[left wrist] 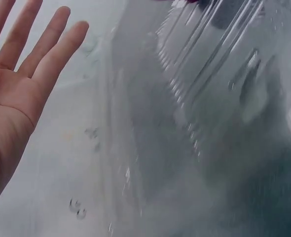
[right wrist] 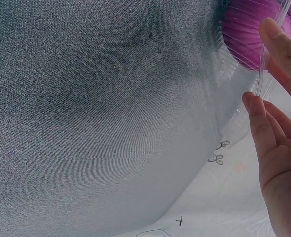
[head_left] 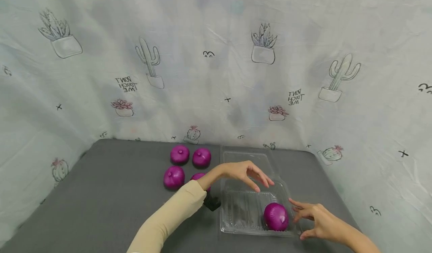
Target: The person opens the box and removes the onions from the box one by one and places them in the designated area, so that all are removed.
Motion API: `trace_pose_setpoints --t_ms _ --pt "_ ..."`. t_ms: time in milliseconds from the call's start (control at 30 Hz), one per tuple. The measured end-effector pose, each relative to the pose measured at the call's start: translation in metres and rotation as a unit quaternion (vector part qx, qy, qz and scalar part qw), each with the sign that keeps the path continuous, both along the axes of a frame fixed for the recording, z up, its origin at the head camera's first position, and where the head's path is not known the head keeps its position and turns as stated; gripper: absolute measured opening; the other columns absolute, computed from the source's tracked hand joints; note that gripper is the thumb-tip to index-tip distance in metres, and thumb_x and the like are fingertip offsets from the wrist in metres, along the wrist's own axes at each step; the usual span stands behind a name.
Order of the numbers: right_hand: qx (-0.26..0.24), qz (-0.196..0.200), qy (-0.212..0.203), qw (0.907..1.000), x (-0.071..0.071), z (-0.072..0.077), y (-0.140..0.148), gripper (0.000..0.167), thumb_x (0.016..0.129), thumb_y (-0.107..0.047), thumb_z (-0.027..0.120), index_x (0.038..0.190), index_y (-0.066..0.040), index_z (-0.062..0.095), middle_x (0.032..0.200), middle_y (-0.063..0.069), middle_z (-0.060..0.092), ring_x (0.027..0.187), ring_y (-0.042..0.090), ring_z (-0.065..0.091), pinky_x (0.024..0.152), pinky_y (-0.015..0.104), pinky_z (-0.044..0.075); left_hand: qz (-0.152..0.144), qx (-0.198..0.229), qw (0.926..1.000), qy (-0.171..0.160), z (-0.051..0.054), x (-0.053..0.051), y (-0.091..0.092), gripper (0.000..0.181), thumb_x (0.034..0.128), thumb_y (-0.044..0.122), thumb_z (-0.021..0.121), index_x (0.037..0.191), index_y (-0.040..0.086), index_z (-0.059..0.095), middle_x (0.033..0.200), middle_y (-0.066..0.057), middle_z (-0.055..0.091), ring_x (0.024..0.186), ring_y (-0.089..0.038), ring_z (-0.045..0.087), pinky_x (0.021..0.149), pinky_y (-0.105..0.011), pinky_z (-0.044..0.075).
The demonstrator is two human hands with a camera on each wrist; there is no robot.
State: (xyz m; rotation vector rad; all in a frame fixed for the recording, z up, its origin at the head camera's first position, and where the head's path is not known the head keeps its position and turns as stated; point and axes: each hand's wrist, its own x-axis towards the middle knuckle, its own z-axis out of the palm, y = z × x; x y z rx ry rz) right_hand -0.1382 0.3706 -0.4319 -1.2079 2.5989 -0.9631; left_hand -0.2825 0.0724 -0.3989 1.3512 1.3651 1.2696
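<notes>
My left hand [head_left: 245,173] hangs above a clear plastic clamshell box [head_left: 236,230], its fingers loosely bent and holding nothing. In the left wrist view, that hand's fingers [left wrist: 51,44] are spread apart. A purple onion [head_left: 276,217] lies inside the box at its near right corner. Beside that corner, my right hand [head_left: 318,221] has its fingertips at the box's right rim, thumb and fingers spread along it. The right wrist view shows the same onion [right wrist: 246,34] through the clear wall, with the thumb and fingers at the rim.
Several more purple onions [head_left: 174,177] stand on the grey table [head_left: 101,200] left of the box; the left forearm partly covers one. The box's lid [head_left: 248,159] lies folded open toward the back. A black object [head_left: 212,202] shows by the left forearm. Patterned curtains [head_left: 202,77] enclose the table.
</notes>
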Motion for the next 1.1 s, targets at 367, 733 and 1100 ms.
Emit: trace_pose_setpoints --t_ms 367,733,1100 --pt "-0.004 0.024 0.026 0.9994 -0.005 -0.006 0.003 0.026 0.074 -0.025 0.081 0.096 -0.018 0.068 0.143 0.011 0.041 0.109 0.017 0.06 0.065 0.031 0.058 -0.011 -0.113 0.9933 0.022 -0.01 0.016 0.056 0.04 0.0963 0.0 0.051 0.061 0.002 0.034 0.064 -0.009 0.046 0.068 -0.021 0.052 0.069 -0.021 0.046" --pt "-0.003 0.023 0.028 0.9993 -0.005 -0.008 0.0 0.027 0.073 -0.025 0.082 0.096 -0.02 0.069 0.141 0.014 0.044 0.112 0.014 0.057 0.066 0.029 0.057 -0.026 -0.129 0.9911 -0.021 -0.024 0.024 0.063 0.039 0.0995 0.0 0.044 0.062 0.002 0.034 0.062 -0.01 0.046 0.072 -0.012 0.061 0.066 -0.021 0.046" --pt "-0.017 0.017 -0.007 0.9997 -0.006 -0.007 -0.002 0.03 0.073 -0.026 0.081 0.098 -0.014 0.069 0.143 0.008 0.035 0.115 0.012 0.052 0.063 0.041 0.057 0.028 -0.17 0.9804 0.097 -0.021 0.008 0.012 0.035 0.0851 0.0 0.07 0.118 0.005 0.059 0.121 0.0 0.058 0.112 -0.019 0.055 0.094 -0.031 0.047"
